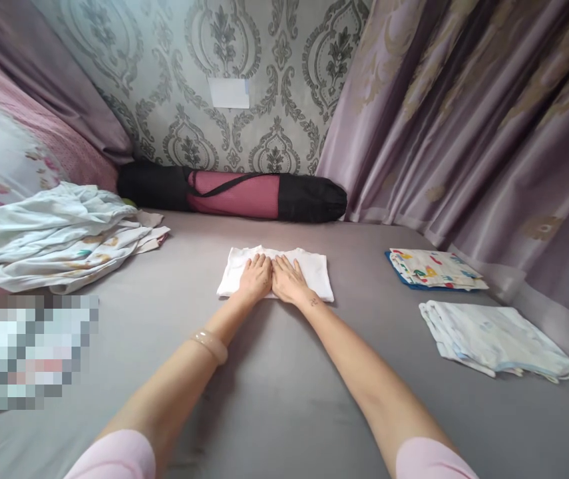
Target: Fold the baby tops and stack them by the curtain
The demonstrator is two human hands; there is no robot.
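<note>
On a grey fabric sheet (284, 386), a left hand (257, 276) and right hand (288, 278) lie flat on folded, rectangular white cloth (317, 271).

Resting left hand (257, 275) and right hand (288, 276) side by side on a cloth (314, 273), on a sheet (274, 426). Facing a bag (234, 203) beyond both hands, before a wall (284, 66). Having a pile (64, 229) left of the left hand. Having a near stack (498, 336) right of the right hand, a far stack (434, 269) behind it, a curtain (414, 133) beyond both.
</note>
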